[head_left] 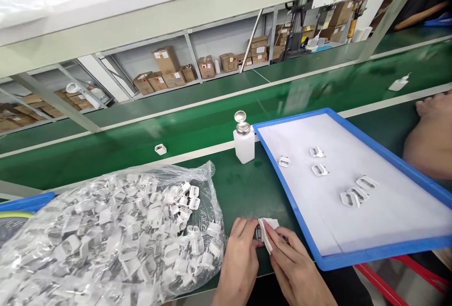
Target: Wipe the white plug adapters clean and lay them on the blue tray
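At the bench's front edge, my left hand (240, 256) is closed on a small white plastic part (259, 233), mostly covered by fingers. My right hand (291, 259) pinches a folded white cloth (270, 230) against that part. To the left lies a large clear plastic bag (116, 235) full of white plastic parts, its opening facing my hands. On the right, a blue-rimmed tray (300, 212) with a white lining holds several similar parts (319, 170), spaced apart. A white pump bottle (244, 146) with its metal lid raised stands beyond my hands, between bag and tray.
One white piece (160, 149) sits on the green conveyor belt (197, 127). Another person's arm (431, 136) is at the right beyond the tray. A white bottle (399, 83) lies farther back. A frame beam (176, 23) crosses above.
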`<action>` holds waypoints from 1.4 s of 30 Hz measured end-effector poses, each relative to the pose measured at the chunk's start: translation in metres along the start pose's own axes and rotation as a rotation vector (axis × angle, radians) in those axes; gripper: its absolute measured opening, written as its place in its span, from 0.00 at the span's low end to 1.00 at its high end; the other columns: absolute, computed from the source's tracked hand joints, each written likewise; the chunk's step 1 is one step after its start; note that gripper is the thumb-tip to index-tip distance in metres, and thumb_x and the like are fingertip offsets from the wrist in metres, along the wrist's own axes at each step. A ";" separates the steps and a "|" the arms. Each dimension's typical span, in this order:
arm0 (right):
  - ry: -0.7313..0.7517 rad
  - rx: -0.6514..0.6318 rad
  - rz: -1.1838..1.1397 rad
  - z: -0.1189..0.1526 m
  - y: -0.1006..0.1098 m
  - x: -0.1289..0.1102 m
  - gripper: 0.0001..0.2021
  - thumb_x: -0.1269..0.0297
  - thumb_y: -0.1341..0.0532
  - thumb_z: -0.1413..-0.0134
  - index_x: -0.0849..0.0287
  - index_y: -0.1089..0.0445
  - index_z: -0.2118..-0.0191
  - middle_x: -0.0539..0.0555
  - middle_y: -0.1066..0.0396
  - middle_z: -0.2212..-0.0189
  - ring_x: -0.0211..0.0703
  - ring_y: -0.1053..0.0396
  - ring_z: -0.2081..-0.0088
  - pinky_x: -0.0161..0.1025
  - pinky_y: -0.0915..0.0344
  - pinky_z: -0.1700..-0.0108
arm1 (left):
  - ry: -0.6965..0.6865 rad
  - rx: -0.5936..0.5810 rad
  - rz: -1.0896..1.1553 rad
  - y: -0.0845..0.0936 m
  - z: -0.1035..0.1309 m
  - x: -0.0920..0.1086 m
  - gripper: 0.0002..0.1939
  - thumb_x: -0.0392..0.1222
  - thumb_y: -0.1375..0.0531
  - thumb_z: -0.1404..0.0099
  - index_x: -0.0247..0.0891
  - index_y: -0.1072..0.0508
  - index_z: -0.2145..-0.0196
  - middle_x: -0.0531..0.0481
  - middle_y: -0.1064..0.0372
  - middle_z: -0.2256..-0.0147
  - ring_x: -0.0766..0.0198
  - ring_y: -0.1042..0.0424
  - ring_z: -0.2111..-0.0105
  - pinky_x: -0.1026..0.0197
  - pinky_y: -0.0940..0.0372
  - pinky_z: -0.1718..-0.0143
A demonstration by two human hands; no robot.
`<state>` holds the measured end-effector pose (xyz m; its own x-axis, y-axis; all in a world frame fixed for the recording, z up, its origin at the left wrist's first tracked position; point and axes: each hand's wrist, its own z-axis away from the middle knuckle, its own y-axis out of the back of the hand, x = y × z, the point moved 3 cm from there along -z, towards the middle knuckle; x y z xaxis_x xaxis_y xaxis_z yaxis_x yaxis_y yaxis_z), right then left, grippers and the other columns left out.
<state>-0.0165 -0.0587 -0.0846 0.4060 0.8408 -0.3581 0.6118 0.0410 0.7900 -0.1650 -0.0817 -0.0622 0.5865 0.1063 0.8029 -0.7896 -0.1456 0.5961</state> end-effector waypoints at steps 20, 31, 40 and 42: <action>0.020 0.063 -0.095 0.023 -0.014 -0.001 0.38 0.81 0.45 0.37 0.59 0.55 0.25 0.61 0.36 0.34 0.50 0.31 0.50 0.44 0.25 0.51 | -0.095 0.073 -0.047 -0.004 0.003 -0.003 0.26 0.19 0.53 0.41 0.33 0.24 0.53 0.39 0.25 0.57 0.55 0.26 0.56 0.59 0.24 0.61; -0.442 -0.122 -0.537 -0.026 0.007 0.003 0.19 0.69 0.54 0.27 0.55 0.27 0.48 0.56 0.28 0.61 0.46 0.34 0.59 0.43 0.31 0.58 | -0.067 0.035 0.133 -0.005 0.006 -0.010 0.29 0.23 0.56 0.33 0.38 0.31 0.41 0.40 0.30 0.51 0.60 0.25 0.53 0.59 0.22 0.55; -0.868 -0.143 -1.008 -0.040 0.026 0.020 0.18 0.51 0.42 0.36 0.59 0.24 0.66 0.55 0.26 0.70 0.50 0.27 0.63 0.43 0.31 0.60 | -0.207 0.119 0.105 0.000 0.025 -0.005 0.28 0.25 0.57 0.31 0.41 0.26 0.45 0.37 0.31 0.44 0.59 0.25 0.47 0.63 0.24 0.55; -0.973 -0.089 -1.131 -0.037 0.027 0.018 0.19 0.48 0.40 0.39 0.60 0.22 0.60 0.57 0.23 0.67 0.53 0.24 0.59 0.45 0.28 0.58 | -0.193 0.299 0.104 0.005 0.027 -0.003 0.24 0.28 0.54 0.30 0.40 0.22 0.49 0.38 0.28 0.47 0.57 0.23 0.50 0.62 0.24 0.55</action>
<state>-0.0173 -0.0223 -0.0513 0.0614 -0.3360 -0.9399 0.8756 0.4701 -0.1108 -0.1654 -0.1097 -0.0618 0.5520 -0.1076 0.8269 -0.7758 -0.4298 0.4620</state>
